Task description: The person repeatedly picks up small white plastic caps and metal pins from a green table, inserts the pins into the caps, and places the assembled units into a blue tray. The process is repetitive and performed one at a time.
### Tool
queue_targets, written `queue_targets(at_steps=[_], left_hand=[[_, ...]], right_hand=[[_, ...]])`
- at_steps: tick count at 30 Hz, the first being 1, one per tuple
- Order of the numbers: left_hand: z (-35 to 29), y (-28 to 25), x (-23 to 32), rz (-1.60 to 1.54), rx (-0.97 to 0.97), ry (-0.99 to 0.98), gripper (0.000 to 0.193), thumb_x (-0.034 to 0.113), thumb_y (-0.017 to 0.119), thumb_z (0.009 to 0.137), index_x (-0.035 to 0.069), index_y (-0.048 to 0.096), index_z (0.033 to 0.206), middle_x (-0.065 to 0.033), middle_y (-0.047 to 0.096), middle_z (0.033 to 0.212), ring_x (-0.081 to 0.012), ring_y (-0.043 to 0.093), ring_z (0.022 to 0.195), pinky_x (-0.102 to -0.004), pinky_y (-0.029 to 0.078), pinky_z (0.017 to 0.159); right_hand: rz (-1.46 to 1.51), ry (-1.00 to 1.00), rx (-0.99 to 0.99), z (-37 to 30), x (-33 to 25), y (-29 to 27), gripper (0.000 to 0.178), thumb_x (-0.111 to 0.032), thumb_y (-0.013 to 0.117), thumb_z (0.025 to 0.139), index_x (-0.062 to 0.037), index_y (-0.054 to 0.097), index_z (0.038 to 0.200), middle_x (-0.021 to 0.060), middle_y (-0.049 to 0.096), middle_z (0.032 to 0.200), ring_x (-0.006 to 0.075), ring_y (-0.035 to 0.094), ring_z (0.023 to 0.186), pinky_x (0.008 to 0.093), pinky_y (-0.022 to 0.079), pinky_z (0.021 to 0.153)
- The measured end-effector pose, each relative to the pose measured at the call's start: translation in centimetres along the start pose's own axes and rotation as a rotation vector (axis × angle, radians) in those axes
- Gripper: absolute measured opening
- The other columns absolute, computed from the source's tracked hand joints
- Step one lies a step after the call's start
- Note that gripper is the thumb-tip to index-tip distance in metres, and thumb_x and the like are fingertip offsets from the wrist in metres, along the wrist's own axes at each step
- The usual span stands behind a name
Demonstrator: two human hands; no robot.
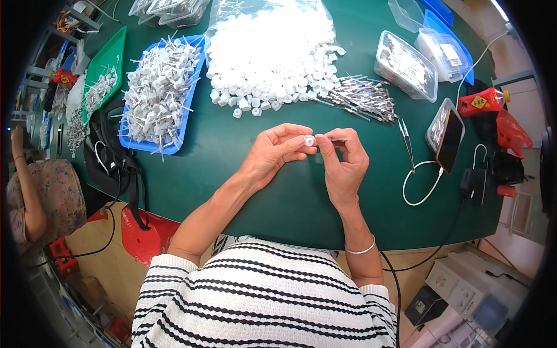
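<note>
Between the thumb and fingers of my left hand [271, 155] is a small white plastic cap [310, 140], its round opening facing me. My right hand [347, 165] pinches a thin metal rod [339, 139], held level, its left end close to the cap. Whether the rod touches the cap I cannot tell. Just beyond both hands lies a big heap of the same white caps [267, 58], spilling from a clear plastic bag. A loose pile of thin metal rods [364, 100] is at its right. On the left, a blue tray [188, 122] holds many caps with rods in them.
Tweezers [407, 145] lie right of my hands, near a phone [449, 142] with a white cable. Clear tubs [432, 93] stand at the far right. A black bag [104, 151] and a green tray [119, 52] are leftward. Another person's arm [26, 180] shows far left.
</note>
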State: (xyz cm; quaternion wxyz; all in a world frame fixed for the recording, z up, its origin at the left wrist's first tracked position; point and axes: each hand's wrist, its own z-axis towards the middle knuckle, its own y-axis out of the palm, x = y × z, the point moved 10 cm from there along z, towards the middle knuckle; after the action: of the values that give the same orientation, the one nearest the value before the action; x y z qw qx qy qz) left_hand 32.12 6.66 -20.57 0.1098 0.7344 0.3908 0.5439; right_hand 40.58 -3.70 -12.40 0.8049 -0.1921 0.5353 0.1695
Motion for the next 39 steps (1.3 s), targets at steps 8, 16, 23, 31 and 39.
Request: queue_targets(at_steps=[8, 16, 23, 31, 39], left_hand=[[0.1, 0.0, 0.0, -0.005, 0.009, -0.007, 0.022, 0.013, 0.064, 0.089, 0.001, 0.061, 0.108, -0.0083, 0.066, 0.098, -0.0145, 0.066, 0.088, -0.0219, 0.055, 0.074], [0.0, 0.1, 0.1, -0.006, 0.011, 0.000, 0.021, 0.012, 0.064, 0.089, 0.002, 0.062, 0.107, -0.0076, 0.066, 0.095, -0.0131, 0.066, 0.087, -0.0207, 0.056, 0.072], [0.0, 0.0, 0.0, 0.016, 0.023, 0.000, 0.022, 0.012, 0.064, 0.088, 0.001, 0.062, 0.107, -0.0069, 0.066, 0.095, -0.0117, 0.065, 0.084, -0.0209, 0.055, 0.073], [-0.1, 0.0, 0.2, -0.001, 0.017, 0.002, 0.023, 0.012, 0.065, 0.088, 0.001, 0.061, 0.108, -0.0065, 0.066, 0.095, -0.0107, 0.064, 0.085, -0.0210, 0.054, 0.074], [-0.1, 0.0, 0.1, 0.002, 0.023, -0.019, 0.023, 0.012, 0.064, 0.089, 0.000, 0.061, 0.108, -0.0080, 0.067, 0.095, -0.0131, 0.067, 0.085, -0.0211, 0.055, 0.073]], right_hand=[[-0.047, -0.042, -0.007, 0.1, -0.4, 0.0, 0.012, -0.004, 0.072, 0.080, -0.0016, 0.060, 0.081, 0.0051, 0.059, 0.076, 0.0127, 0.054, 0.063, 0.0246, 0.045, 0.056], [-0.116, -0.118, -0.021, 0.2, -1.5, 0.1, 0.013, -0.003, 0.072, 0.079, -0.0020, 0.059, 0.082, 0.0065, 0.059, 0.076, 0.0150, 0.056, 0.063, 0.0264, 0.046, 0.055], [-0.192, -0.210, -0.040, 0.2, -2.6, 0.3, 0.015, -0.002, 0.072, 0.077, -0.0029, 0.058, 0.082, 0.0073, 0.059, 0.076, 0.0180, 0.058, 0.063, 0.0281, 0.047, 0.053], [-0.242, -0.285, -0.051, -0.1, -2.9, 0.5, 0.015, -0.001, 0.072, 0.077, -0.0029, 0.058, 0.083, 0.0077, 0.060, 0.076, 0.0185, 0.058, 0.063, 0.0278, 0.048, 0.056], [-0.024, -0.043, -0.006, 0.0, -0.5, 0.0, 0.012, -0.002, 0.072, 0.079, -0.0011, 0.061, 0.082, 0.0060, 0.061, 0.077, 0.0134, 0.059, 0.065, 0.0249, 0.049, 0.060]])
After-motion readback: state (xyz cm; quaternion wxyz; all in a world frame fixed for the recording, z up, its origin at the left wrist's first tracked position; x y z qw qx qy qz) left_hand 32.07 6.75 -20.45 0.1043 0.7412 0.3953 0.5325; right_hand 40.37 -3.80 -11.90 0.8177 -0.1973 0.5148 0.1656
